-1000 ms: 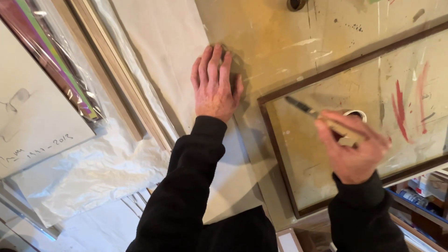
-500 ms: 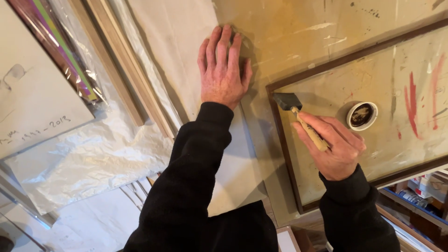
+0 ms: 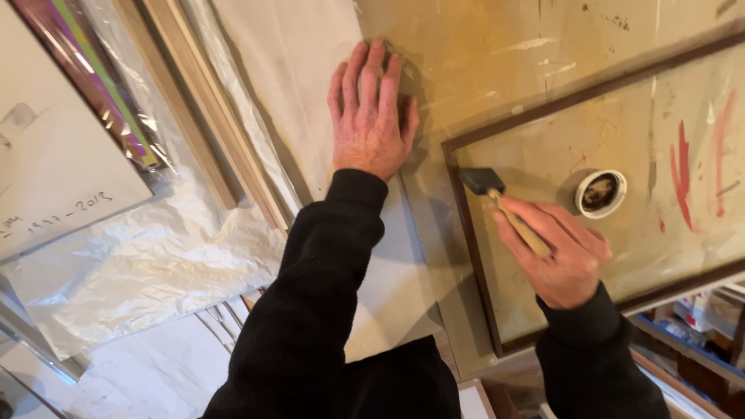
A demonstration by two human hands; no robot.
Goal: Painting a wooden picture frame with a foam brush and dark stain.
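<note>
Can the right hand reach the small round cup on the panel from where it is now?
Probably yes: the right hand, holding a foam brush, lies close beside the cup, with only bare panel between them.

My left hand [image 3: 369, 116] lies flat on the ochre, paint-streaked tabletop [image 3: 497, 70]. My right hand [image 3: 560, 252] grips a wooden-handled grey foam brush [image 3: 497, 203], its head touching the dark-framed panel [image 3: 621, 256] beside a small round white cup [image 3: 601, 192].

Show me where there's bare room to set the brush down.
Bare panel between the small round cup and the right hand holding the foam brush. Bare tabletop beside the left hand. Crowded left: wood strips, plastic wrap.
</note>
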